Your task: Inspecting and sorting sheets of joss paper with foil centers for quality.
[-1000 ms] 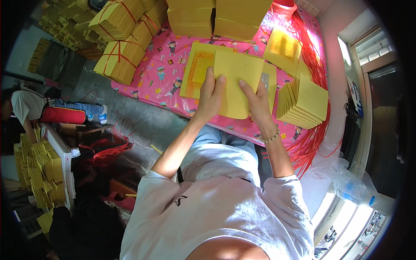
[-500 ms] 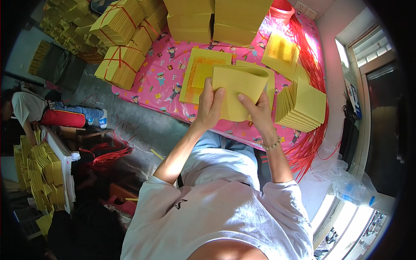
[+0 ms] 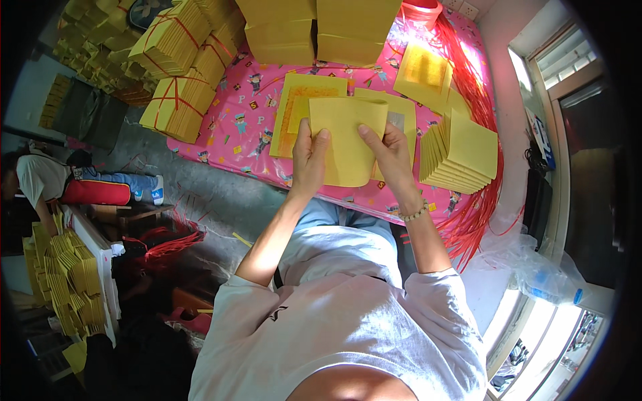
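Observation:
Between my left hand [image 3: 309,159] and my right hand [image 3: 393,155] is folded yellow paper [image 3: 346,148], held upright over the near edge of the pink table cover. Both thumbs press on its near face, and the other fingers are mostly hidden behind it. A narrow bend shows along its top edge. Behind it lies a yellow sheet with an orange print [image 3: 289,107], partly covered. Another plain yellow sheet [image 3: 405,107] lies flat behind my right hand. To the right of that hand, a fanned pile of folded yellow paper [image 3: 471,152] stands on the pink cover [image 3: 234,157].
Tall yellow paper stacks [image 3: 351,43] stand at the back. Bundles tied with red strips [image 3: 177,107] sit at left. Loose red strips [image 3: 485,120] hang down the right side. At far left, a person [image 3: 47,177] bends over another table with yellow bundles [image 3: 70,274].
The folded paper has moved slightly left with both hands. Its wide, rounded loop at the top has become flatter and narrower. The whole view has shifted a little.

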Demonstrator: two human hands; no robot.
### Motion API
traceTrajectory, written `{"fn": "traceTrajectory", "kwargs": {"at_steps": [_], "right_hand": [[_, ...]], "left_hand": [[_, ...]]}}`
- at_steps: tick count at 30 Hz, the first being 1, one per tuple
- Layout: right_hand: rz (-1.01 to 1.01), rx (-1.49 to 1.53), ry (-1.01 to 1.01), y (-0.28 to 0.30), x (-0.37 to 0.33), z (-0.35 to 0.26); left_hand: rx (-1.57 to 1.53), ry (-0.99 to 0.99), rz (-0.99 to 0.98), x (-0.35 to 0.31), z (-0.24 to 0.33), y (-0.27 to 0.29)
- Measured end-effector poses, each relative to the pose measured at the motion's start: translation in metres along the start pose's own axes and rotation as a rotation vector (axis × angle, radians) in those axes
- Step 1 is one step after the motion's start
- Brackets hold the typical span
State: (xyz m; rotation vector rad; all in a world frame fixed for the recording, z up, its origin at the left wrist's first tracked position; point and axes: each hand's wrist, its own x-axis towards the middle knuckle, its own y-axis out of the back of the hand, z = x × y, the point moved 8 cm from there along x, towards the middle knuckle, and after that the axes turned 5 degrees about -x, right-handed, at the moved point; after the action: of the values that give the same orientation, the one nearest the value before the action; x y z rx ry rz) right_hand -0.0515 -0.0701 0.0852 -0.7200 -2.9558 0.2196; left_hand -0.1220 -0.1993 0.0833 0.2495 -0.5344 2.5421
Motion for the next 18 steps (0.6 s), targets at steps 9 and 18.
{"fn": "traceTrajectory", "kwargs": {"at_steps": [9,18], "right_hand": [[0.090,-0.025,0.039,0.001,0.004,-0.009],[0.084,0.039,-0.028,0.010,0.004,-0.003]], "left_hand": [[0.012,0.074,0.014,-0.003,-0.002,0.011],[0.078,0.122,0.001,-0.010,-0.007,0.019]]}}
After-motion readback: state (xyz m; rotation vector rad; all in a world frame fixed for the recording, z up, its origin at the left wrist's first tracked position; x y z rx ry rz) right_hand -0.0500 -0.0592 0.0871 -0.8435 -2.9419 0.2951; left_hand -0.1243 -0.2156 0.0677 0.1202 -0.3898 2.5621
